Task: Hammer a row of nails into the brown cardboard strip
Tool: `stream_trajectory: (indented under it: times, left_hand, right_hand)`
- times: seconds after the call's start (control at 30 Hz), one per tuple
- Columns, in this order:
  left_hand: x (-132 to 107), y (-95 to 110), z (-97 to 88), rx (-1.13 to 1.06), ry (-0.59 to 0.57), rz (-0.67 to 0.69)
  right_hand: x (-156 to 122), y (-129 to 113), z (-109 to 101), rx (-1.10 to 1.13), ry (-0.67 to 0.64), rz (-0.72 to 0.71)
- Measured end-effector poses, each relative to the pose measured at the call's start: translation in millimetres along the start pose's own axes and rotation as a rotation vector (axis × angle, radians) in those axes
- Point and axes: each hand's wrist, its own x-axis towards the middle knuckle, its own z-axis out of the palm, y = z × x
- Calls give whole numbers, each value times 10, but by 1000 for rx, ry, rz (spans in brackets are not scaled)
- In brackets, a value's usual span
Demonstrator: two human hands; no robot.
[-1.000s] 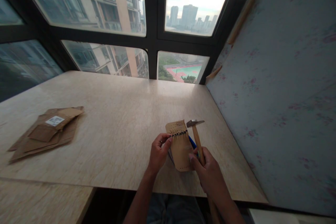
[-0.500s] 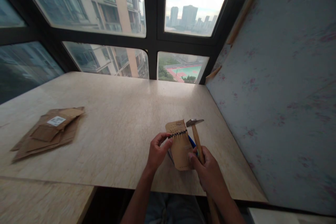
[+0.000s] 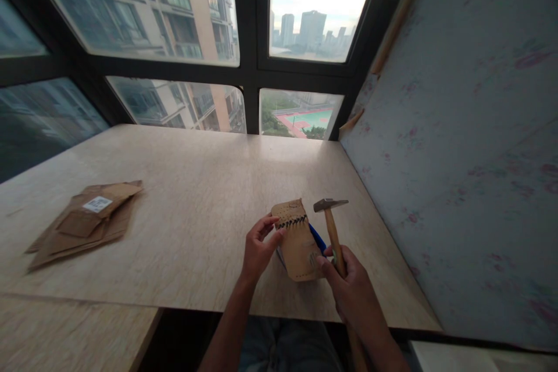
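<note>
A tan piece that looks like leather or card [image 3: 299, 250] lies near the front edge of the counter, with a row of dark zigzag loops across it and small holes along its ends. The thumb and fingers of my left hand [image 3: 260, 247] grip its left edge by the row. In my right hand [image 3: 349, 279] is a hammer [image 3: 333, 226], its wooden handle in my closed fingers and its metal head raised beyond the piece's right side. My right thumb is close to the piece's lower right edge. Something blue [image 3: 317, 238] shows from under that side.
Flat brown paper packets [image 3: 93, 224] with a white label lie on the left of the pale counter [image 3: 196, 203]. A flowered wall [image 3: 457, 186] bounds the right side. Dark-framed windows [image 3: 250, 40] stand along the back.
The hammer and my right hand have shifted slightly right, away from the tan piece. My left fingertips have parted a little at the edge. The view has tilted slightly.
</note>
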Motion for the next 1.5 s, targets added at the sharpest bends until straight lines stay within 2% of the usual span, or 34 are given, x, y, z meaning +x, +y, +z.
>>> stream_trajectory:
  times: [0.2,0.37,0.5,0.57,0.63,0.73,0.87,1.2,1.27,1.33,1.4,1.47,1.5]
  left_hand:
    - [-5,8,23,-11,-39,-25]
    - [-117,31,10,-54,0,-100]
    - [-322,114,-41,179,161,-183]
    - [-432,178,-55,320,195,-220]
    - [-518,231,-54,381,128,-279]
    - [-579,254,-34,341,-21,-369]
    - [-574,222,-12,249,-87,-395]
    - [-528,381,-83,247,-155,-327]
    - [-511,388,-129,289,-168,-342]
    - [-485,400,-179,392,-124,-313]
    - [-444,433,-207,547,-17,-180]
    - [-375,486,-188,697,80,44]
    - [-327,516,-157,754,92,165]
  right_hand:
    - [-173,118,-44,82,93,27]
    - [-374,295,-31,184,141,126]
    - [-453,438,-18,212,186,137]
    - [-457,498,-23,219,209,128]
    - [-452,555,-38,217,210,132]
    - [-452,641,-67,213,191,126]
    - [-508,746,-86,240,225,112]
    - [-664,896,-140,294,216,202]
    - [-674,914,-138,294,204,213]
    - [-686,932,-130,299,193,220]
    - [-701,945,-121,303,184,223]
    - [-715,942,-115,303,177,225]
    - [-720,931,-111,303,174,225]
